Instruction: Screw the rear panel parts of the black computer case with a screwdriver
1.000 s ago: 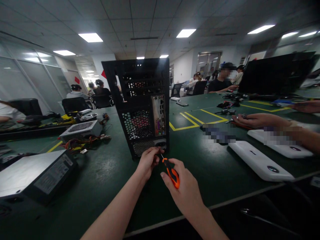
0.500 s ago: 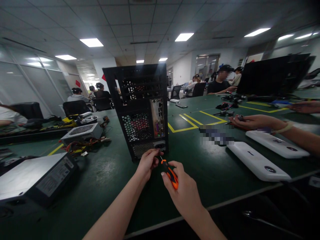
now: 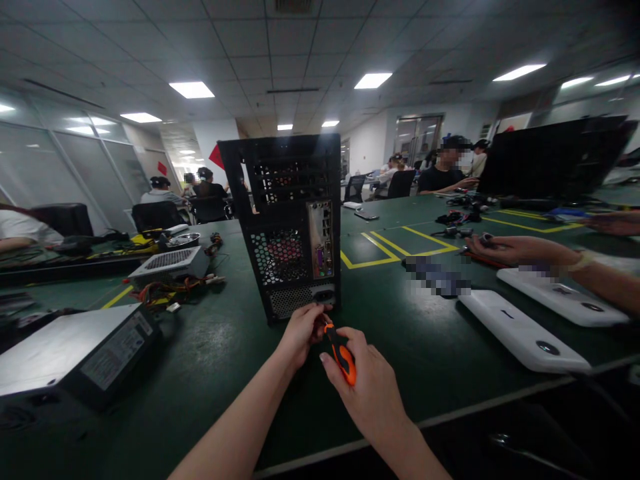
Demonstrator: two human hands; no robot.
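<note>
A black computer case (image 3: 295,220) stands upright on the green table, its back panel facing me. My left hand (image 3: 303,331) is closed at the case's lower right corner, fingertips pinched together just below the power socket (image 3: 324,295). Whatever lies between those fingertips is too small to make out. An orange and black screwdriver (image 3: 343,358) is gripped in my right hand (image 3: 367,373), thumb on one side of the handle and fingers on the other. It slants up and left, and its tip end is hidden at the left fingers.
Left of the case lie a power supply (image 3: 170,263) with loose cables and a larger metal box (image 3: 70,353). To the right are two white devices (image 3: 523,330), a co-worker's hand (image 3: 525,251) holding a small part, and a dark monitor (image 3: 550,160). Other people sit farther back.
The screwdriver's tip, whose bare shaft showed before, has moved in against my left fingers. The whole view has shifted slightly, with everything a little lower and farther right.
</note>
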